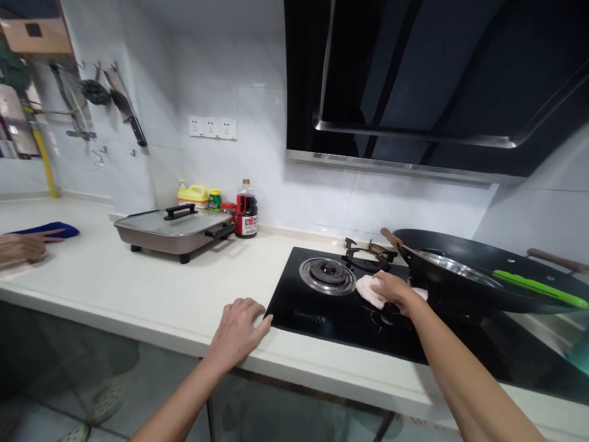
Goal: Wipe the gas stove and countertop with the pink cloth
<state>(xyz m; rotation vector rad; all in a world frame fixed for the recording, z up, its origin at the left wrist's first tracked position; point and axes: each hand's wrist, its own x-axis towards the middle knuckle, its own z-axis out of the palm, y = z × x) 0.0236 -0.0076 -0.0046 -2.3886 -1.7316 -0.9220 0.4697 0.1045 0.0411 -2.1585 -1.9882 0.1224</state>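
My right hand point(391, 288) grips a white cloth point(369, 291) and presses it on the black glass gas stove point(294, 294), just right of the left burner point(327, 274). Part of the cloth also shows on the far side of my wrist. Close by is a control knob point(390, 312), partly covered by the hand. My left hand point(239, 328) lies on the white countertop's front edge at the stove's left corner, thumb apart from the fingers, holding nothing. A pan support point(368, 259) sits off its place behind the cloth, near the wok.
A large black wok point(460, 276) with a green-handled utensil point(538, 288) stands on the right. On the left are a lidded electric pan point(170, 230) and a soy sauce bottle point(246, 212). Another person's hand point(21, 247) is beside a blue cloth point(57, 230). A range hood point(414, 80) hangs above.
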